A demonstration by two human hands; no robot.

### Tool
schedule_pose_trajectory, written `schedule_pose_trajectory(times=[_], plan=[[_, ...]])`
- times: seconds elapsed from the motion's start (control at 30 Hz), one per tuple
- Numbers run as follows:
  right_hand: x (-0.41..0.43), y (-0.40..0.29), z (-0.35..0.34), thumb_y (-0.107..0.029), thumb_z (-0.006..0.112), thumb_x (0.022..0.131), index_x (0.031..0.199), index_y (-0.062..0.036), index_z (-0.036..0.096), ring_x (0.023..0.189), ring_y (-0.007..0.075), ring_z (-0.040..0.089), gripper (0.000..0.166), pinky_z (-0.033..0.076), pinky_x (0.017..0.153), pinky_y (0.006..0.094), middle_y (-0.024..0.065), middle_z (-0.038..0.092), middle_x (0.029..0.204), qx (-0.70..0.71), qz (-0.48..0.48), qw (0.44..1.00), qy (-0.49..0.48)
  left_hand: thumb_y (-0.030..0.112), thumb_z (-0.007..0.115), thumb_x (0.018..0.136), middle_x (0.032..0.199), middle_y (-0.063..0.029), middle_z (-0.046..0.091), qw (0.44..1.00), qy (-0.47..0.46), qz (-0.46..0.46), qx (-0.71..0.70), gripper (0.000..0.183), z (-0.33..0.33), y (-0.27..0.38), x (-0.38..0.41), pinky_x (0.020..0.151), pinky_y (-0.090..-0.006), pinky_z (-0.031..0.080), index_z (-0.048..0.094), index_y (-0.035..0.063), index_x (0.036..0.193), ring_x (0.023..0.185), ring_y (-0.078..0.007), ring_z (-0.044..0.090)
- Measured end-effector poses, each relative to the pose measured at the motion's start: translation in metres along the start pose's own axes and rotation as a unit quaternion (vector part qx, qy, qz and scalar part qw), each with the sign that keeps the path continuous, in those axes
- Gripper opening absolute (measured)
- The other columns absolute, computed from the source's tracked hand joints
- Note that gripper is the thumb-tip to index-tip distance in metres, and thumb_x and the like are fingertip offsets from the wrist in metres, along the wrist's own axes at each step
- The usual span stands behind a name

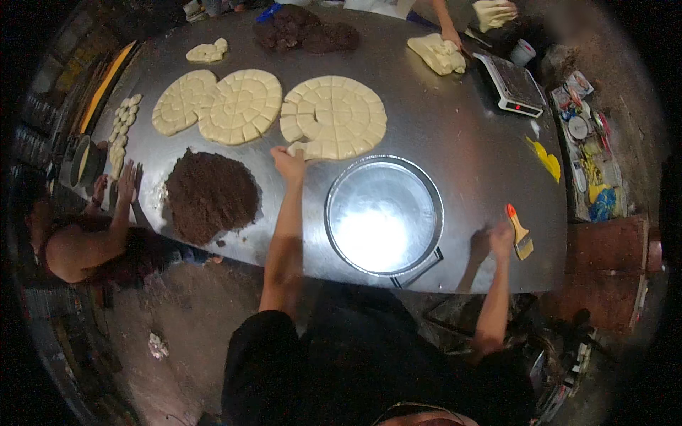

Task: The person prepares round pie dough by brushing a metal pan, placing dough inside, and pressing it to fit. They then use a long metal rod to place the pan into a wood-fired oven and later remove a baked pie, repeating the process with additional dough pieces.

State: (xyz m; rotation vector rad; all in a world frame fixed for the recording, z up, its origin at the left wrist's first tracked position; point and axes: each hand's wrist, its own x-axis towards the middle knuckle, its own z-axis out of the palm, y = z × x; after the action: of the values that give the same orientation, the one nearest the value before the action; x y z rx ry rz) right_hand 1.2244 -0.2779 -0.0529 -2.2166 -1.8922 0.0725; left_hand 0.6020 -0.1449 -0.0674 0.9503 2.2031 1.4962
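My left hand (290, 164) grips a piece of pale dough (300, 149) at the near left end of a round dough slab (346, 109) scored into small pieces. Two more cut dough slabs, one on the left (184, 104) and one in the middle (242, 106), lie touching each other. Just right of my left hand sits a round, shallow metal pan (381, 191) with nothing in it. My right hand (501, 237) is blurred, beside a flat pastry brush (518, 231) with an orange-tipped handle; its fingers cannot be made out.
Dark brown crumbly filling (213, 197) is heaped left of my arm, with more (306, 32) at the far side. A co-worker's hands (128, 183) are beside small dough balls (125, 117). Another person's hand (452, 40) touches a dough mass (439, 56) near a digital scale (514, 88).
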Motion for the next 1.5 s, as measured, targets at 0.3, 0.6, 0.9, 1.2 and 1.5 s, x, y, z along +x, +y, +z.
schedule_pose_trajectory(times=[0.3,0.6,0.9,1.2,1.5], plan=[[0.013,0.101,0.010,-0.017,0.060,0.086,0.115,0.0013,0.055,0.109,0.0410,0.052,0.035,0.040,0.099,0.0501,0.0216,0.056,0.114,-0.244,-0.031,0.966,-0.073,0.007,0.057,0.084,0.109,-0.0144,0.058,0.977,-0.100,-0.091,-0.163,0.042,-0.159,-0.053,-0.133,0.083,-0.0325,0.047,0.050,-0.0026,0.124,0.094,-0.0224,0.059],[-0.032,-0.154,-0.082,-0.019,0.060,0.094,0.108,0.0019,0.062,0.094,0.0194,0.063,0.025,0.052,0.086,0.0341,0.0084,0.066,0.102,0.467,0.010,0.879,0.099,0.025,0.044,0.090,0.097,-0.0119,0.061,0.882,-0.305,-0.269,-0.236,0.038,-0.160,-0.024,-0.207,0.075,-0.0318,0.052,0.062,0.0013,0.114,0.082,-0.0213,0.061],[-0.028,-0.331,0.052,-0.024,0.068,0.086,0.101,-0.0023,0.065,0.093,0.0168,0.063,0.026,0.049,0.079,0.0336,0.0103,0.068,0.097,0.539,-0.124,0.820,-0.145,0.036,0.058,0.090,0.089,-0.0260,0.065,0.970,-0.231,0.034,0.076,0.036,-0.108,-0.026,-0.218,0.077,-0.0436,0.049,0.062,0.0007,0.097,0.089,-0.0409,0.064],[-0.117,-0.259,-0.018,-0.019,0.057,0.092,0.098,-0.0036,0.065,0.094,0.0274,0.065,0.018,0.050,0.082,0.0386,0.0128,0.069,0.099,0.402,-0.238,0.878,-0.106,0.035,0.057,0.091,0.097,-0.0236,0.067,0.963,-0.259,-0.017,0.069,0.038,-0.106,-0.031,-0.218,0.080,-0.0406,0.049,0.063,-0.0011,0.103,0.093,-0.0376,0.065],[0.022,-0.316,-0.054,-0.010,0.066,0.088,0.100,-0.0016,0.067,0.095,0.0190,0.063,0.014,0.049,0.085,0.0318,0.0091,0.068,0.102,0.493,-0.165,0.852,0.067,0.042,0.054,0.095,0.090,-0.0132,0.068,0.908,-0.401,-0.116,-0.012,0.046,-0.135,-0.022,-0.197,0.076,-0.0346,0.049,0.065,-0.0025,0.103,0.081,-0.0212,0.062]])
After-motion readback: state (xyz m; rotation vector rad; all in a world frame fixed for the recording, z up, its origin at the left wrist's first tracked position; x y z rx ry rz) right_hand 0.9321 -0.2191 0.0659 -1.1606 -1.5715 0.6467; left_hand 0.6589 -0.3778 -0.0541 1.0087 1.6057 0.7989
